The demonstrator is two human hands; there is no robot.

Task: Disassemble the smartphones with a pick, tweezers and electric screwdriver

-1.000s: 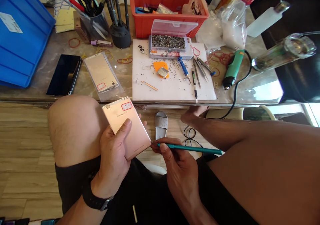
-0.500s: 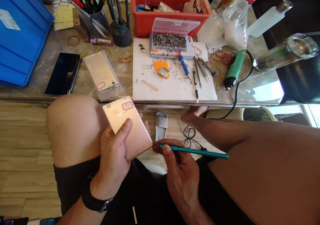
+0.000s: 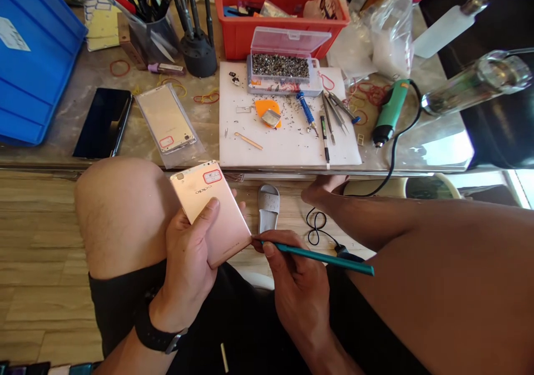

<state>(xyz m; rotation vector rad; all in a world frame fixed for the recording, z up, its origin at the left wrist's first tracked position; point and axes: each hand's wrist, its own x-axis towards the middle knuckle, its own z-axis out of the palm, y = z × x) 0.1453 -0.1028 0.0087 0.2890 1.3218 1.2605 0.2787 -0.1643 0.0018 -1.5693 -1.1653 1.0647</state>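
My left hand (image 3: 186, 269) grips a rose-gold OPPO smartphone (image 3: 208, 213) with its back facing up, the thumb lying across the back. A red-outlined label (image 3: 212, 176) sits near the phone's top edge. My right hand (image 3: 297, 277) pinches a slim teal pen-shaped tool (image 3: 325, 258). Its fingertips are at the phone's lower right edge, and they hide the tool's tip. The phone rests just above my bare left knee (image 3: 120, 213).
The white work mat (image 3: 292, 155) holds a parts box, an orange pick, screwdrivers, tweezers and scattered screws. Nearby are a green heat tool (image 3: 390, 113), a black phone (image 3: 103, 123), a sleeved phone housing (image 3: 166, 119), a red bin (image 3: 267, 35) and a blue tray (image 3: 33, 58).
The teal tool's far end has tilted downward, and my right fingers have moved closer to the phone's edge. The whole view has shifted slightly.
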